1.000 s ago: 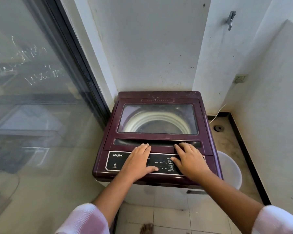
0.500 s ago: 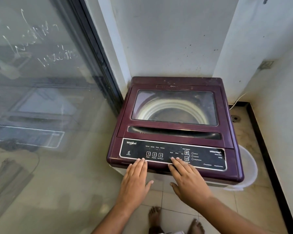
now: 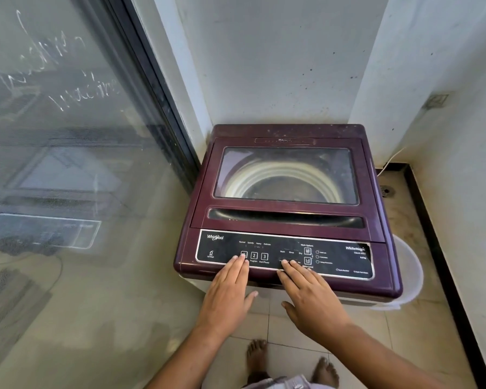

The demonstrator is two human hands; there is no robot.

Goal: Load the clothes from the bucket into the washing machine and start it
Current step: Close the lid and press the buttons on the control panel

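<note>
Maroon top-loading washing machine [image 3: 289, 131] stands in the far corner with its lid down and both hands at its panel.
The left hand [image 3: 227, 293] lies flat, fingers straight and together, tips touching the black control panel [image 3: 334, 258] at the leftmost numbered button. The right hand [image 3: 312, 300] is also flat and spread, tips on the panel's near edge under the wash and rinse labels. Neither hand holds anything. A white plastic bucket [image 3: 408, 272] sits on the tiled floor just beside the machine's right side, partly hidden by it; its contents cannot be seen. A large glass door [image 3: 68, 141] runs along the left.
</note>
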